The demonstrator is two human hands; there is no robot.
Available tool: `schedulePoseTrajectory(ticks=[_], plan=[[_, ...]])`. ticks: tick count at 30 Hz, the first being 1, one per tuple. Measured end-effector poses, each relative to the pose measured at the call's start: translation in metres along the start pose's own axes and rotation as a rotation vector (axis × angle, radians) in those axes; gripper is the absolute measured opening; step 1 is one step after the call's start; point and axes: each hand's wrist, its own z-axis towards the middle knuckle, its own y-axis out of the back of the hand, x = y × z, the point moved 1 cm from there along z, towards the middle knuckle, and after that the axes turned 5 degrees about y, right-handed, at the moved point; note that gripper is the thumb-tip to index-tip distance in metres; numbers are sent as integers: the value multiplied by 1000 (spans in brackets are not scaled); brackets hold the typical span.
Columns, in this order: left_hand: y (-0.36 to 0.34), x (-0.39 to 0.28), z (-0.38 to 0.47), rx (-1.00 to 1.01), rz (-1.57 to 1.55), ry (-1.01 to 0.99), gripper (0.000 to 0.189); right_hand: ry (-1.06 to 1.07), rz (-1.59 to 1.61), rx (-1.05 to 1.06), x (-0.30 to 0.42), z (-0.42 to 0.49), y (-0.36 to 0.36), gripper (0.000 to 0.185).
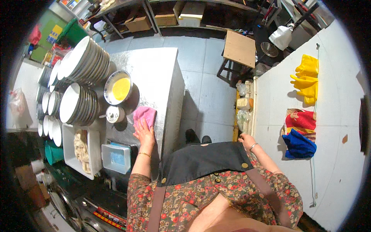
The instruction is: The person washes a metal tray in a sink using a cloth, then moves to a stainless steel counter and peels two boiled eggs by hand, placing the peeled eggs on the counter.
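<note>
My left hand point(144, 134) presses a folded pink cloth point(147, 113) onto the metal tabletop point(153, 68), its fingers spread over the cloth's near part. Just beyond the cloth stands a patterned bowl point(107, 92) of yellow liquid, probably beaten egg. A small white lidded pot point(113, 114) with dark markings is left of the cloth. Down at my right side, my right hand point(247, 141) is beside the edge of my black apron point(203, 161). Its fingers are partly hidden, so whether it holds anything is unclear.
Tall stacks of white plates point(76, 59) line the table's left side. Nearer are a white tub point(96, 158) with pale dough-like contents and a clear plastic container point(116, 158). A wooden-topped stool point(239, 49) stands ahead; yellow gloves point(307, 84) hang on the right wall.
</note>
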Motion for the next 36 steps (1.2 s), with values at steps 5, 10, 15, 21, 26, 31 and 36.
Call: schedulePoseTrajectory(ticks=[5,10,15,21,26,31,36], plan=[[25,3,9,-14,-93,-27,69,64,72,12,12,18,2,23],[41,6,35,156,-209,17,80,-17,72,28,21,49,20,22],[58,4,58,230,-1092,36,32,200,11,-97,62,69,67,33],[109,-54,63,581,-1639,-96,39,476,-206,-44,165,130,125,31],[152,-168,60,538,-1072,-576,45,814,-328,63,263,170,153,36],[168,-241,52,36,-694,-949,47,1302,-123,-228,272,172,166,27],[150,-261,63,133,-878,-876,34,1103,-228,137,261,174,172,23]])
